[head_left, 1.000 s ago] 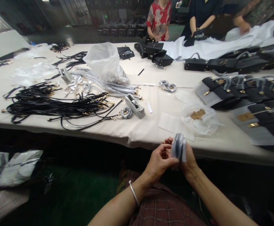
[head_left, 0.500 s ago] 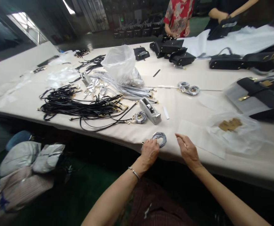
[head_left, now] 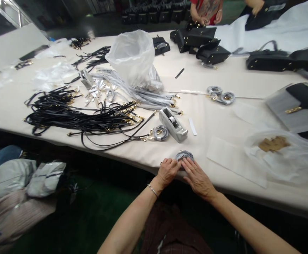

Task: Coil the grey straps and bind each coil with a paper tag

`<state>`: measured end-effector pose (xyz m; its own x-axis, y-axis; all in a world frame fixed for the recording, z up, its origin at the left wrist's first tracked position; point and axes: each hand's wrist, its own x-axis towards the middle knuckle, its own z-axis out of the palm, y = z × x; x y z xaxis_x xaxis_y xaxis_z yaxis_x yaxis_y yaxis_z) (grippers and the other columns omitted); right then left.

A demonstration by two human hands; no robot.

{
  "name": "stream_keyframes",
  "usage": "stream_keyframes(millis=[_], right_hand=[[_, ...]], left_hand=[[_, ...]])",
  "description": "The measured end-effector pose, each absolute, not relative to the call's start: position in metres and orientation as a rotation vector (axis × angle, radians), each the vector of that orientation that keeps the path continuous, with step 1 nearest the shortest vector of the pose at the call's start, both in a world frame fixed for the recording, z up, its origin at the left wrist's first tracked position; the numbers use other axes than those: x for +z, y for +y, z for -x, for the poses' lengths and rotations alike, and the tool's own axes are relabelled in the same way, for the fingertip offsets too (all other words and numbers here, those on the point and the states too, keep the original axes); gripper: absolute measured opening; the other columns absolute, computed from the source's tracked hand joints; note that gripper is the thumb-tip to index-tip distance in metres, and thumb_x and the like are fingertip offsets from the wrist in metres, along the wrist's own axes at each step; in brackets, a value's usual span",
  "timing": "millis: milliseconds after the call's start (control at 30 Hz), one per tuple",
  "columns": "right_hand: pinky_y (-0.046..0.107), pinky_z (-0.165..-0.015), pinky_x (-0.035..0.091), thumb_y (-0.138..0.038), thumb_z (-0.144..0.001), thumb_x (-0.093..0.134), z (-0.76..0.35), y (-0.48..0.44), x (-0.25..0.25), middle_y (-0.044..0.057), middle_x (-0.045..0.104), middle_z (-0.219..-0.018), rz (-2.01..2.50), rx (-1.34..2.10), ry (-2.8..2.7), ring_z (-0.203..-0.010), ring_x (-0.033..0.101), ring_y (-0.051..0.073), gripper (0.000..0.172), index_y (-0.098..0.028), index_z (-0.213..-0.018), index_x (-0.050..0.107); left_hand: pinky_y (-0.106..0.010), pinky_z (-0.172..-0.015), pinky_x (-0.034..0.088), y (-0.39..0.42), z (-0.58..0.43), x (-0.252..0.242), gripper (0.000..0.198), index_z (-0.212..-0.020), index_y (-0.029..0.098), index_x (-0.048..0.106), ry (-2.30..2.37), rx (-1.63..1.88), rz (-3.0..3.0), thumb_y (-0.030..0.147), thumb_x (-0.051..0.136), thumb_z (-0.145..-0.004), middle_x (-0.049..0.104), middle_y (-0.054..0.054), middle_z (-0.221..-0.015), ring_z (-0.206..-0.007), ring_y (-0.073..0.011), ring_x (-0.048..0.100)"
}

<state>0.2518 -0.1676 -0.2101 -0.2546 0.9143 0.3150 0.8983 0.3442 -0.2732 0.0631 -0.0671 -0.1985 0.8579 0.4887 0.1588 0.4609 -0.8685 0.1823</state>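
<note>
A coiled strap in greyish wrapping [head_left: 184,154] lies at the table's front edge. My left hand [head_left: 169,170] has its fingers closed on the coil's left side. From the right, my right hand [head_left: 198,178] lays its outstretched fingers on the near side of the coil, partly hiding it. Just behind stands a grey tape dispenser [head_left: 173,125], with a second wrapped strap coil [head_left: 160,133] at its left. A white strip [head_left: 192,127] lies right of the dispenser.
Black straps with gold clasps [head_left: 85,118] spread over the left. Behind them are wrapped straps [head_left: 132,90] and a clear plastic bag [head_left: 132,56]. Two coils [head_left: 221,96], black handbags [head_left: 212,51] and a bag of brown pieces [head_left: 274,144] lie rightward. Two people stand across the table.
My right hand has moved left and down onto the coil, its fingers now touching it. My left hand stays at the coil. The camera view has shifted.
</note>
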Motion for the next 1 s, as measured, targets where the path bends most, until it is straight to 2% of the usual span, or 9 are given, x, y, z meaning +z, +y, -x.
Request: stream_keyframes(millis=[67, 167, 233, 333, 433, 500, 633, 833, 1000], right_hand=[[0.049, -0.112, 0.039, -0.017, -0.096, 0.047, -0.255, -0.166, -0.199, 0.011, 0.055, -0.144, 1.577, 0.067, -2.125, -0.138, 0.045, 0.028, 0.052, -0.020, -0.147, 0.042], [0.043, -0.099, 0.044, -0.018, -0.096, 0.051, -0.264, -0.160, -0.188, 0.007, 0.073, -0.112, 1.643, 0.117, -2.086, -0.111, 0.063, 0.025, 0.028, -0.025, -0.114, 0.070], [0.037, -0.083, 0.047, -0.021, -0.096, 0.051, -0.270, -0.157, -0.186, 0.006, 0.073, -0.088, 1.643, 0.186, -2.135, -0.086, 0.064, 0.021, 0.021, -0.023, -0.097, 0.073], [0.031, -0.070, 0.046, -0.025, -0.097, 0.053, -0.275, -0.150, -0.175, 0.004, 0.067, -0.074, 1.555, 0.233, -2.115, -0.069, 0.058, 0.018, 0.017, -0.018, -0.096, 0.068], [0.034, -0.078, 0.049, -0.025, -0.095, 0.057, -0.270, -0.130, -0.137, 0.006, 0.067, -0.084, 1.589, 0.107, -1.860, -0.080, 0.061, 0.020, 0.013, -0.018, -0.103, 0.064], [0.043, -0.094, 0.047, -0.029, -0.095, 0.055, -0.264, -0.110, -0.107, 0.012, 0.067, -0.106, 1.649, -0.034, -1.653, -0.103, 0.061, 0.025, 0.026, -0.018, -0.118, 0.060], [0.057, -0.114, 0.028, -0.037, -0.101, 0.036, -0.252, -0.084, -0.111, 0.021, 0.039, -0.152, 1.813, -0.165, -1.407, -0.142, 0.034, 0.033, 0.059, -0.012, -0.153, 0.026], [0.062, -0.118, 0.018, -0.042, -0.101, 0.034, -0.239, -0.110, -0.218, 0.021, 0.039, -0.154, 2.145, 0.007, -1.707, -0.147, 0.027, 0.034, 0.061, -0.013, -0.154, 0.026], [0.057, -0.114, 0.032, -0.045, -0.101, 0.033, -0.261, -0.103, -0.190, 0.020, 0.043, -0.151, 2.056, 0.114, -1.511, -0.142, 0.036, 0.031, 0.059, -0.013, -0.151, 0.031]], left_hand=[[-0.036, -0.075, 0.041, -0.066, -0.064, -0.198, 0.035, -0.133, 0.020, 0.051, 0.749, 0.313, -2.873, 0.022, 0.040, -0.100, 0.066, -0.007, -0.093, -0.084, -0.0222, 0.058], [-0.036, -0.075, 0.041, -0.066, -0.067, -0.196, 0.036, -0.134, 0.018, 0.051, 0.760, 0.284, -2.888, 0.019, 0.039, -0.100, 0.065, -0.008, -0.094, -0.083, -0.0216, 0.058], [-0.035, -0.074, 0.041, -0.066, -0.068, -0.194, 0.036, -0.134, 0.018, 0.050, 0.780, 0.269, -2.917, 0.019, 0.040, -0.099, 0.065, -0.007, -0.094, -0.083, -0.0211, 0.058], [-0.035, -0.071, 0.041, -0.066, -0.069, -0.192, 0.038, -0.136, 0.016, 0.047, 0.794, 0.275, -2.972, 0.020, 0.042, -0.099, 0.064, -0.005, -0.093, -0.081, -0.0202, 0.057], [-0.034, -0.070, 0.041, -0.067, -0.069, -0.190, 0.038, -0.137, 0.016, 0.045, 0.779, 0.279, -3.021, 0.020, 0.043, -0.099, 0.063, -0.005, -0.092, -0.080, -0.0190, 0.056], [-0.034, -0.069, 0.040, -0.067, -0.069, -0.188, 0.038, -0.137, 0.016, 0.045, 0.787, 0.260, -3.042, 0.019, 0.042, -0.099, 0.063, -0.005, -0.092, -0.080, -0.0186, 0.056], [-0.035, -0.068, 0.039, -0.069, -0.071, -0.186, 0.036, -0.134, 0.015, 0.047, 0.811, 0.231, -3.056, 0.018, 0.042, -0.099, 0.063, -0.005, -0.090, -0.079, -0.0186, 0.055], [-0.036, -0.069, 0.038, -0.068, -0.073, -0.189, 0.035, -0.134, 0.014, 0.047, 0.792, 0.335, -3.031, 0.019, 0.038, -0.101, 0.061, -0.004, -0.087, -0.077, -0.0183, 0.054], [-0.036, -0.068, 0.038, -0.066, -0.070, -0.194, 0.029, -0.124, 0.017, 0.054, 0.756, 0.390, -2.990, 0.019, 0.039, -0.100, 0.061, -0.004, -0.084, -0.075, -0.0189, 0.054]])
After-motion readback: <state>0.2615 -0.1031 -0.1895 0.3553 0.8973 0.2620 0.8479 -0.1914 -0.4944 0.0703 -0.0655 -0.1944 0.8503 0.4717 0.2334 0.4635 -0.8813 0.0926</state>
